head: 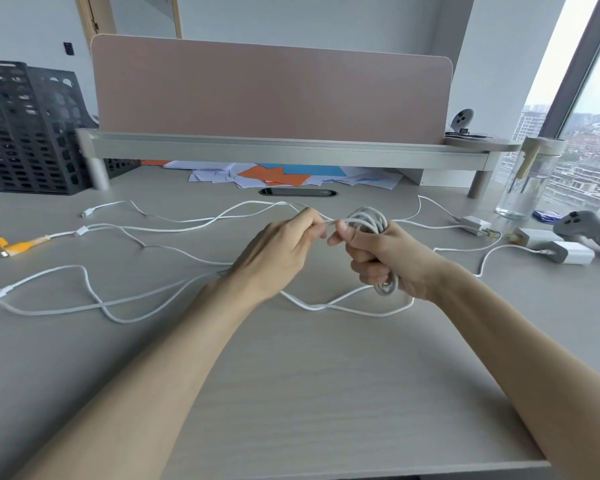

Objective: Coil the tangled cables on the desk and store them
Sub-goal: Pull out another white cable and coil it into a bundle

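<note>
Head view, bottom of frame first: two bare forearms over the pale desk [291, 393], rising from the lower corners toward the centre. At centre frame, left hand [284, 247] pinching a white strand [328, 222] between thumb and curled fingertips, just beside the right hand [385, 258]. Right hand clenched round a grey-white coil [368, 218], thumb laid over the top loops, bottom loops poking out below the fist. Under and around both wrists, loose cables [94, 299] sprawled in crossing curves on the desk, from left edge to right. At left edge, a yellow-taped connector [21, 244] lying flat. At right, a small plug adapter [473, 225], then two white chargers [565, 252] side by side, near a grey controller [589, 230]; clear glass jar [522, 188] standing just behind. Farther back, a dark oval grommet [298, 192] in the desktop, then scattered papers [274, 176], orange, blue and white, under a raised shelf [274, 147]. Above it a pink partition [274, 91]; black perforated crates [21, 129] at upper left; window [589, 109] with city blocks at upper right.
</note>
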